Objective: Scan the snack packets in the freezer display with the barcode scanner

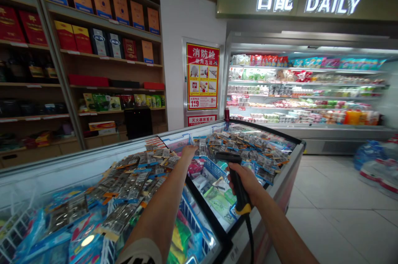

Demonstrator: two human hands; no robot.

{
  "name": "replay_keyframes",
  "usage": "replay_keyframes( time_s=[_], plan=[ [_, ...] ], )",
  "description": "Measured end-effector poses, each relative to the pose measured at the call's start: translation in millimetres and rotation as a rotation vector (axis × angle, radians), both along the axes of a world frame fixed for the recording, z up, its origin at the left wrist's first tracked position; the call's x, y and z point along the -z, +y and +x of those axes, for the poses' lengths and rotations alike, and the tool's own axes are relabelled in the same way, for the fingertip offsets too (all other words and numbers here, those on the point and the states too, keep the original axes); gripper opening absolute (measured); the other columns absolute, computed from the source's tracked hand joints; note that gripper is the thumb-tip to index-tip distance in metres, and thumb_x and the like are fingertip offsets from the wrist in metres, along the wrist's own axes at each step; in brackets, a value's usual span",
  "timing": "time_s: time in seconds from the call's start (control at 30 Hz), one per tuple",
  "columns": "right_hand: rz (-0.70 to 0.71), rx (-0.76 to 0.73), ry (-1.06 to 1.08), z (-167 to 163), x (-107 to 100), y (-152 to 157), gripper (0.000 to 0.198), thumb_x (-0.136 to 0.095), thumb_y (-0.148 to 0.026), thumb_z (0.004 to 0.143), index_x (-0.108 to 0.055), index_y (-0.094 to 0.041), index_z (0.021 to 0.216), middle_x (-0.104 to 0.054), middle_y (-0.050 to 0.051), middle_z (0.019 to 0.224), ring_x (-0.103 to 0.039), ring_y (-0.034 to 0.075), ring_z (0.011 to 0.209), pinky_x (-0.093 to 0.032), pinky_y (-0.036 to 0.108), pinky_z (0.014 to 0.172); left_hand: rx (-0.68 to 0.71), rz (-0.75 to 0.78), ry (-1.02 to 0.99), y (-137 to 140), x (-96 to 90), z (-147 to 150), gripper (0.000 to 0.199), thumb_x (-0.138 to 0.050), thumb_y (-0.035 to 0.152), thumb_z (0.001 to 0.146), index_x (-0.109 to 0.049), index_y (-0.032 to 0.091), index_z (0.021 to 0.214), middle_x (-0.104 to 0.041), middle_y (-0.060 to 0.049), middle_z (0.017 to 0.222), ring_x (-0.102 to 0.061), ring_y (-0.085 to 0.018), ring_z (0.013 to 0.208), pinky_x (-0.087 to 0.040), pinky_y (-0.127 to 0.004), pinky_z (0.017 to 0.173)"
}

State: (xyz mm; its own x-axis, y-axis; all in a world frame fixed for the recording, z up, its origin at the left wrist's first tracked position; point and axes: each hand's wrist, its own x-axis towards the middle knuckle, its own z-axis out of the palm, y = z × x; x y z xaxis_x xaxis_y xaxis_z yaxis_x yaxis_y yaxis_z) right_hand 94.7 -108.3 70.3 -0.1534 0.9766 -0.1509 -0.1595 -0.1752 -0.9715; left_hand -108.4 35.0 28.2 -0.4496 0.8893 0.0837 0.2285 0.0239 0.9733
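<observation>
My right hand (247, 181) is wrapped round the grip of a black and yellow barcode scanner (238, 185), its head pointing left and its cable hanging down. My left arm stretches forward across the freezer, and my left hand (188, 152) is at the small flat packets on the far lid. Its fingers are small and partly hidden, so whether they grip a packet I cannot tell. Many silvery packets (245, 145) with blue and orange edges lie heaped on the far glass. Another heap of packets (133, 181) covers the near glass, left of my left forearm.
The chest freezer (292, 168) has sliding glass lids with a black frame; blue baskets (214, 168) and bagged goods show beneath. Shelves with boxes (99, 0) stand at the left. A lit refrigerated display (307, 85) is behind, and bottled water packs (373, 160) sit on the floor at right.
</observation>
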Motion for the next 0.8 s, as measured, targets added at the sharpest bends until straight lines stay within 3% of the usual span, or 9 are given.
replay_keyframes(
  time_s=[0.27, 0.53, 0.8],
  plan=[
    [-0.028, -0.054, 0.006, -8, 1, -5, 0.022, -0.048, -0.037, 0.071, -0.049, -0.015, 0.066, -0.048, -0.004, 0.044, -0.044, 0.008, 0.031, -0.034, 0.018, 0.027, -0.054, -0.081, 0.103, 2, -0.8, -15, 0.024, -0.056, 0.027, 0.067, -0.060, 0.011, 0.085, -0.063, -0.011, 0.087, -0.058, -0.019, 0.075, -0.041, -0.025, 0.057],
    [-0.096, -0.115, 0.063, -12, -1, -4, 0.024, -0.050, -0.039, 0.069, -0.051, -0.015, 0.071, -0.049, -0.004, 0.047, -0.044, 0.008, 0.033, -0.037, 0.019, 0.028, -0.075, -0.119, 0.160, 9, 2.4, -24, 0.025, -0.054, 0.031, 0.069, -0.061, 0.014, 0.087, -0.064, -0.008, 0.090, -0.059, -0.019, 0.078, -0.042, -0.024, 0.057],
    [-0.072, -0.149, 0.058, -11, -2, -3, 0.023, -0.050, -0.038, 0.070, -0.050, -0.015, 0.069, -0.049, -0.004, 0.047, -0.046, 0.008, 0.034, -0.037, 0.020, 0.029, -0.100, -0.096, 0.127, 12, 3.0, -23, 0.022, -0.055, 0.029, 0.067, -0.061, 0.015, 0.083, -0.064, -0.008, 0.087, -0.059, -0.021, 0.077, -0.041, -0.025, 0.056]
  ],
)
